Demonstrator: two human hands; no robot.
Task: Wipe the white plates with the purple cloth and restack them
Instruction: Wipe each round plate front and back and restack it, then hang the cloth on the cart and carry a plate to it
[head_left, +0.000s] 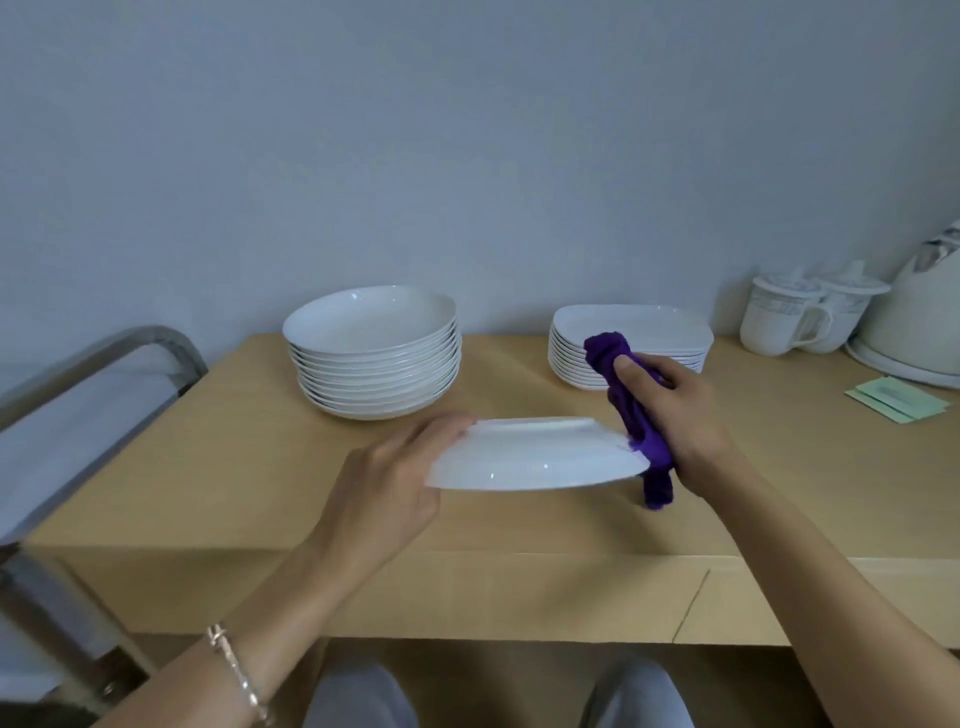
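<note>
My left hand (395, 478) holds a white plate (535, 457) by its left rim, underside up, above the wooden table (218, 467). My right hand (670, 410) grips the bunched purple cloth (631, 410) and presses it against the plate's right edge. A tail of the cloth hangs below the plate. A stack of several round white plates (374, 353) stands at the back centre. A second stack of several squarer white plates (631, 338) stands behind my right hand.
Two white lidded mugs (784, 322) and a white kettle (919, 322) stand at the back right, with green paper packets (898, 397) in front of them. A metal-framed chair (78, 426) is at the left. My knees show under the table's front edge.
</note>
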